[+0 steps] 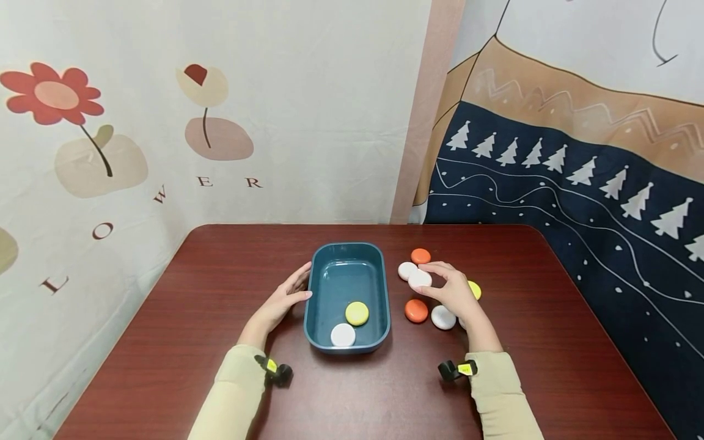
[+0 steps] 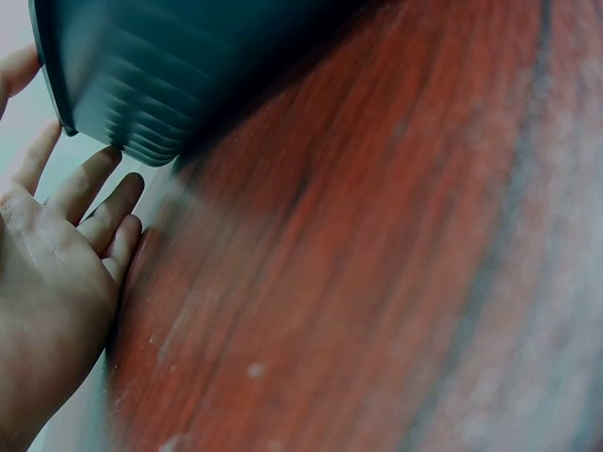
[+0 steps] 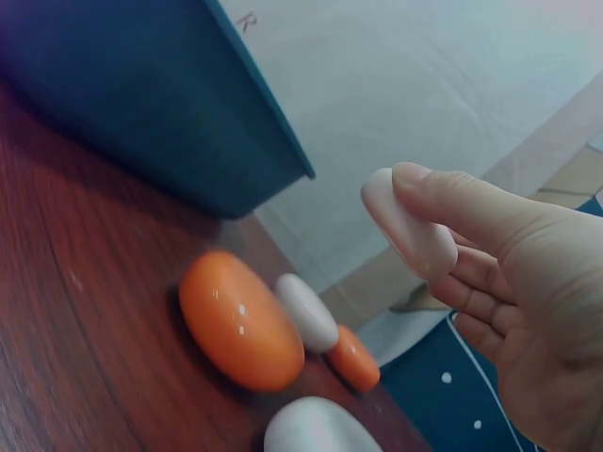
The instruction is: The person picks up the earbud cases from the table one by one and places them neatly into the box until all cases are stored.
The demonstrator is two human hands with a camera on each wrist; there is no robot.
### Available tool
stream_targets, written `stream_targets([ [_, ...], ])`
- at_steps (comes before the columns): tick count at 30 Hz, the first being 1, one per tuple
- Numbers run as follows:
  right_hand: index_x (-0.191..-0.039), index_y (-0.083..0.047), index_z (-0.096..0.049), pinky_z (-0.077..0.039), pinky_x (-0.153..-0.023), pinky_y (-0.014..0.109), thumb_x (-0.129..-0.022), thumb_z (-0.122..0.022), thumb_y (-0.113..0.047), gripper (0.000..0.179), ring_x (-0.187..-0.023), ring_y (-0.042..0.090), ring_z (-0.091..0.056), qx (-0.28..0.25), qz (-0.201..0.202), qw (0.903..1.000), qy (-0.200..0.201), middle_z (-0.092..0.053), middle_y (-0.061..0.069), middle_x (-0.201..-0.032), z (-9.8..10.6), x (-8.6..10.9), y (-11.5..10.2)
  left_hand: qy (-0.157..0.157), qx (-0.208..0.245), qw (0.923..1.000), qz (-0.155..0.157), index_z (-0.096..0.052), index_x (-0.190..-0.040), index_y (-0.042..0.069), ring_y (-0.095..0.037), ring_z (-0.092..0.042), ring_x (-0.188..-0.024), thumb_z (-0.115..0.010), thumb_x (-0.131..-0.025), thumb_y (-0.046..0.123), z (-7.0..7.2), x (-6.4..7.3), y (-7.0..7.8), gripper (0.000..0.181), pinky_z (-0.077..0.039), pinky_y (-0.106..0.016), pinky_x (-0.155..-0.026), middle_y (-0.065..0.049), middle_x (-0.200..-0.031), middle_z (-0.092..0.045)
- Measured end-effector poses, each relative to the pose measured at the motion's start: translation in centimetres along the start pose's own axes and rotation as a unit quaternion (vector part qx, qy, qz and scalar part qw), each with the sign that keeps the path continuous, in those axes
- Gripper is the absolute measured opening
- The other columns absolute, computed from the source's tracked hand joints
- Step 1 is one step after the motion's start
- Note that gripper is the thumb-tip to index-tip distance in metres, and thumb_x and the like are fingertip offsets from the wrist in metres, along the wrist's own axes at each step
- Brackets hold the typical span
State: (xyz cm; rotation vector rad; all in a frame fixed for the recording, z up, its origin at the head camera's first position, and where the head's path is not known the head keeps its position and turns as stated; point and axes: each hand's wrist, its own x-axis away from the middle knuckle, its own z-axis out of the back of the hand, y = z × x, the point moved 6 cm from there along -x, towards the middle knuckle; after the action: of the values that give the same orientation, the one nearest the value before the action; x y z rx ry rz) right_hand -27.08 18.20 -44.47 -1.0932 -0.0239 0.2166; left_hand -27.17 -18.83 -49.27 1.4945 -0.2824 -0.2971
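A blue rectangular tray (image 1: 348,281) stands mid-table, with a yellow disc (image 1: 357,313) and a white disc (image 1: 343,335) inside near its front end. My left hand (image 1: 282,305) touches the tray's left side with fairly straight fingers; in the left wrist view its fingertips meet the ribbed outer wall (image 2: 141,85). Right of the tray, my right hand (image 1: 456,293) pinches a smooth, rounded white disc (image 3: 407,224) between thumb and fingers. The right wrist view shows this disc raised above the table.
Around the right hand lie an orange disc (image 1: 420,256), a white disc (image 1: 407,271), another orange disc (image 1: 416,310), another white disc (image 1: 443,318) and a partly hidden yellow disc (image 1: 475,290). All rest on the dark red wooden table (image 1: 220,269). Printed cloth hangs behind.
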Motion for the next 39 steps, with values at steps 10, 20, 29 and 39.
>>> stream_targets([
  [10,-0.124,-0.007,-0.065,-0.037,-0.100,0.052,-0.077,-0.082,-0.020,0.051,-0.120,0.027,-0.047,0.014,0.076,0.9970,0.003,-0.057,0.010,-0.129,-0.9,0.1,-2.4,0.001,-0.003,1.0000,-0.006,-0.023,-0.153,0.011,-0.032,-0.016,-0.142,-0.057,-0.093,0.001,0.1,0.0,-0.1,0.069,-0.012,-0.051,-0.112,-0.016,-0.155,-0.022],
  [20,-0.120,-0.013,-0.068,-0.039,-0.094,0.057,-0.075,-0.084,-0.024,0.049,-0.116,0.021,-0.050,-0.024,0.106,0.9938,-0.023,-0.059,0.004,-0.126,-2.5,0.4,-3.8,-0.008,-0.012,0.9999,0.007,-0.018,-0.153,0.004,-0.036,-0.013,-0.142,-0.054,-0.093,-0.002,-0.8,0.7,2.4,0.069,-0.011,-0.053,-0.111,-0.022,-0.155,-0.018],
  [29,-0.121,-0.010,-0.067,-0.037,-0.098,0.056,-0.074,-0.084,-0.028,0.053,-0.123,0.022,-0.044,-0.032,0.098,0.9937,-0.044,-0.055,0.003,-0.130,-3.7,1.0,-4.5,-0.010,-0.007,0.9999,0.006,-0.019,-0.153,0.005,-0.036,-0.014,-0.142,-0.055,-0.093,-0.002,-1.0,1.0,2.8,0.070,-0.011,-0.053,-0.111,-0.021,-0.155,-0.019],
  [39,-0.119,-0.015,-0.069,-0.050,-0.086,0.041,-0.074,-0.084,-0.025,0.048,-0.120,0.020,-0.046,-0.012,0.119,0.9906,-0.067,-0.062,-0.003,-0.119,-4.9,1.4,-5.1,-0.009,-0.003,0.9999,0.008,-0.020,-0.153,0.006,-0.036,-0.015,-0.141,-0.055,-0.093,-0.002,-1.1,1.0,2.9,0.070,-0.012,-0.053,-0.111,-0.021,-0.155,-0.020],
])
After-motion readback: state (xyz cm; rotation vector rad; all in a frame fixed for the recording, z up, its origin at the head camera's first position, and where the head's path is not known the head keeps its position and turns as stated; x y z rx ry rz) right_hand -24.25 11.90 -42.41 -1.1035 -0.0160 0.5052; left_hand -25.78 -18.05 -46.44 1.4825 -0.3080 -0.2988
